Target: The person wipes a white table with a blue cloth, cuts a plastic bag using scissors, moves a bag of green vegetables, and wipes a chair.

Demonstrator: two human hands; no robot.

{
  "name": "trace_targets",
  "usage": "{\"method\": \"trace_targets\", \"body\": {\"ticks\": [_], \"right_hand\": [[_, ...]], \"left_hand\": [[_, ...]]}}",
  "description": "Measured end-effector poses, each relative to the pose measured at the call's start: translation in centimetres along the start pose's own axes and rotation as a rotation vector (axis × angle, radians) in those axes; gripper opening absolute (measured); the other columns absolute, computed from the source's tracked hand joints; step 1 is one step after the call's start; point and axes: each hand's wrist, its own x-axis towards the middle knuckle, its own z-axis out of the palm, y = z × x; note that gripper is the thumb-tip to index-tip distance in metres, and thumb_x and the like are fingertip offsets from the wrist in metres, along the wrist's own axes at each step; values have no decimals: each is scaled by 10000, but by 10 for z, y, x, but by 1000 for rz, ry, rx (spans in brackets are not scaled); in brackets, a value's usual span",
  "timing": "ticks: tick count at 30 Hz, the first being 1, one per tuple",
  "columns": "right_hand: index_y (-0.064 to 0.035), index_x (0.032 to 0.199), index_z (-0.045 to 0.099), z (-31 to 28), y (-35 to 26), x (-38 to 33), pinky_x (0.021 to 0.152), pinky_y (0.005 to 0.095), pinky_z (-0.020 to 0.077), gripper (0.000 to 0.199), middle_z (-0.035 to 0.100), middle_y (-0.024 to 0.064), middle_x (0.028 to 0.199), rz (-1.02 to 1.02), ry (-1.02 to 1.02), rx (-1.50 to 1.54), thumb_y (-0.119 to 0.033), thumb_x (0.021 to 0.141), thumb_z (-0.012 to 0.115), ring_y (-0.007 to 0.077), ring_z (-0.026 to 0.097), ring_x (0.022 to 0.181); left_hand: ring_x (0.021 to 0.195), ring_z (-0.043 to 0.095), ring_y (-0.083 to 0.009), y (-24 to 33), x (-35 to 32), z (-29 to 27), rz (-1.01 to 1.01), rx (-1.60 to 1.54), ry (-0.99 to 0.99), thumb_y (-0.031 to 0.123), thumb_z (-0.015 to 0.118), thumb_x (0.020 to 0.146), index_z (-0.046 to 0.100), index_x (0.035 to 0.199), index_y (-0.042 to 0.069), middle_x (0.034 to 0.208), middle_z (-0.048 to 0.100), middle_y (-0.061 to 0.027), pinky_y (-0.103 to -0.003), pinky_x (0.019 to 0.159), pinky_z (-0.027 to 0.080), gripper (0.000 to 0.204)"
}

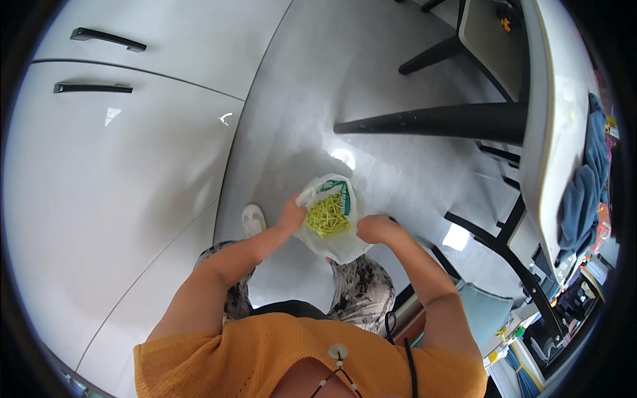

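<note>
Glossy grey floor lies below a white plastic bag, held up in front of the person's patterned trousers, its mouth open. Thin yellow-green strips are heaped inside. Green printing marks the bag's far wall, too creased and small to read surely. Left hand pinches the bag's left rim; right hand, fingers curled, pinches the right rim. 1 pale shoe shows near the left hand. Farther left, white cabinets carry 2 black handles. At right, a blue cloth lies on a white table, near packets whose labels are illegible.
</note>
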Motion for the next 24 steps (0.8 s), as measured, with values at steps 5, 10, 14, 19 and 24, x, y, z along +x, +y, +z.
{"method": "trace_targets", "body": {"ticks": [5, 10, 14, 19, 24], "right_hand": [[-11, 832, 604, 5, -9, -29, 706, 386, 450, 265, 597, 159, 859, -24, 14, 51, -233, 788, 466, 306, 573, 806], [5, 850, 575, -4, -19, -68, 723, 386, 444, 288, 578, 180, 895, 12, 203, 261, -256, 794, 466, 315, 555, 848], [26, 887, 539, -9, -31, -106, 763, 387, 425, 306, 528, 197, 981, -30, 443, 433, -258, 796, 469, 332, 526, 895], [16, 884, 553, -8, -49, -169, 791, 400, 407, 291, 454, 184, 1068, -65, 676, 506, -247, 793, 467, 349, 518, 870], [14, 888, 555, -42, -77, -253, 784, 396, 404, 317, 457, 197, 1098, -159, 703, 560, -270, 786, 456, 351, 518, 871]], "left_hand": [[794, 553, -250, 49, -36, -15, -44, -217, 133, 31, 457, 692, 521, 981, 12, 850, 578, -145, -311, 707, 414, 296], [800, 541, -222, 79, -65, -38, -48, -207, 179, 17, 443, 690, 516, 999, 11, 868, 567, -125, -292, 704, 412, 317], [810, 536, -217, 104, -103, -70, -156, -352, 214, 14, 436, 682, 499, 1018, -8, 899, 548, -118, -291, 702, 415, 342], [792, 531, -174, 163, -159, -101, -117, -498, 212, 5, 430, 665, 477, 1051, -17, 916, 536, -94, -273, 695, 418, 389], [784, 529, -171, 245, -221, -126, -47, -505, 301, 2, 433, 635, 483, 1043, -10, 904, 537, -77, -267, 692, 421, 411]]}}
